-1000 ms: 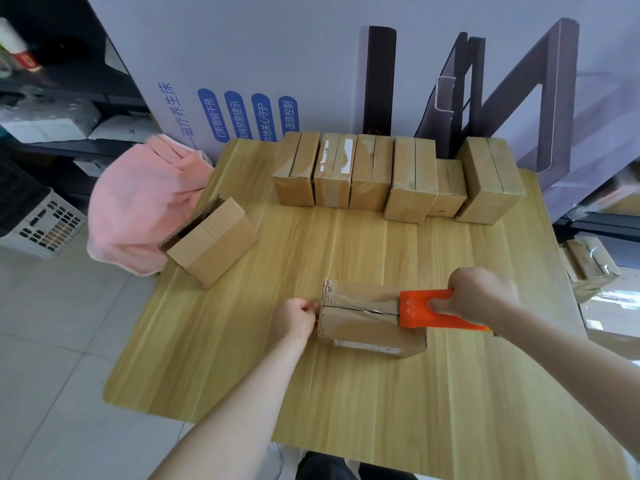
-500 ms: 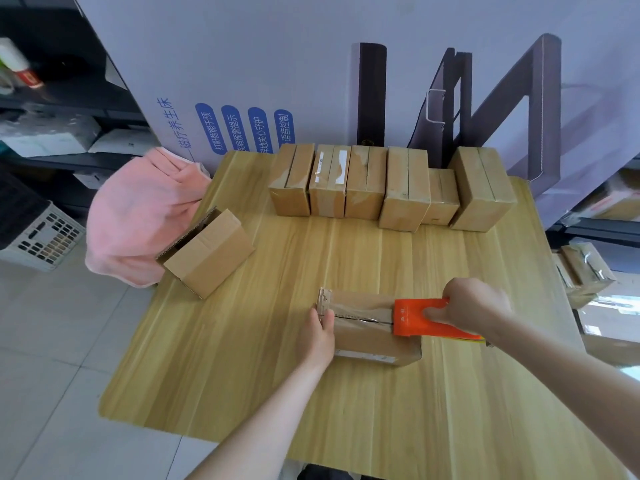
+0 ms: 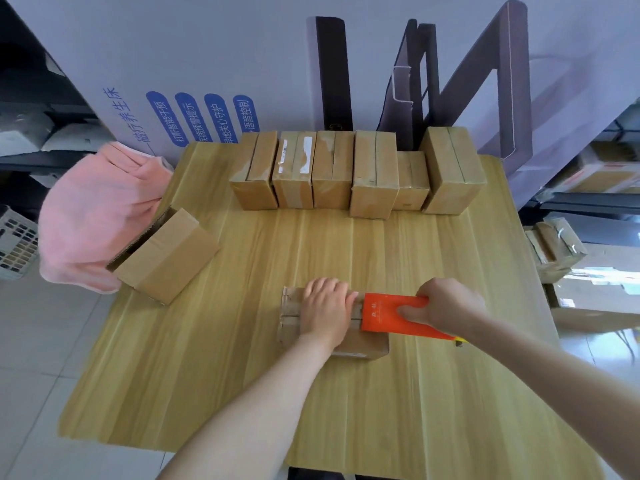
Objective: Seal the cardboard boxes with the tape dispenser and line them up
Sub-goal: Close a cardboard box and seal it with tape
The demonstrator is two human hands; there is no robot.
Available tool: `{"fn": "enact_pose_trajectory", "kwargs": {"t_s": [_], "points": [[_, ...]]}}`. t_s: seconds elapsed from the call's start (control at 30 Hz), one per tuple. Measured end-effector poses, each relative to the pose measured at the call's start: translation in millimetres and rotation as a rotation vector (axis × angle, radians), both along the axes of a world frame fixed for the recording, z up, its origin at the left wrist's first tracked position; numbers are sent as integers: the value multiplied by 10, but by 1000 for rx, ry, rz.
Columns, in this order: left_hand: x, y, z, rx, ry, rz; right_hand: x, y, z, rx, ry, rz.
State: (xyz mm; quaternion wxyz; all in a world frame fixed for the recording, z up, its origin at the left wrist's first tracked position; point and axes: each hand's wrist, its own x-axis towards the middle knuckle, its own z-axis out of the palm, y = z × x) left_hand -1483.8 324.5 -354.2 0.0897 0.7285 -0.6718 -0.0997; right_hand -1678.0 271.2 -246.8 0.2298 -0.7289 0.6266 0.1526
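Wood-grain table (image 3: 346, 254), pale, with a large white panel (image 3: 207, 64) carrying blue printed labels standing behind it.

Head view:
- Far edge: a row of boxes (image 3: 332, 168), six closed cardboard cartons standing side by side. The fifth from the left is lower than its neighbours.
- Left edge: an open-ended box (image 3: 166, 254) lies at an angle with its open end turned to the far left. A pink cloth (image 3: 93, 209) is just beyond it, off the table's left side, and a white basket (image 3: 14, 244) sits on the floor farther left.
- Near centre: the box (image 3: 363, 344) you are working on lies flat, long side running left to right.
- Your left hand (image 3: 325, 306) lies palm-down on top of it, fingers extended and pressing the lid, gripping nothing.
- Your right hand (image 3: 446, 303) has its fingers wrapped round the orange tape dispenser (image 3: 384, 313), thumb laid along its near face. The dispenser's left end rests on the box's right half, just beside your left fingertips.
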Motion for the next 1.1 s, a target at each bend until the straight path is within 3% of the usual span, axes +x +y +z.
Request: {"fn": "enact_pose_trajectory", "kwargs": {"t_s": [0.27,0.47,0.77,1.1], "points": [[-4,-23,-43,11,-88,11,-591,-139,-312,89,-241,80],[-26,-28,-50,20,-97,18,-1041,-184,-321,109,-92,37],[-60,-5,40,81,-55,-28,-195,-337,-301,77,117,131],[-57,26,80,125,-30,5,-29,-143,-472,138,132,-134]]}}
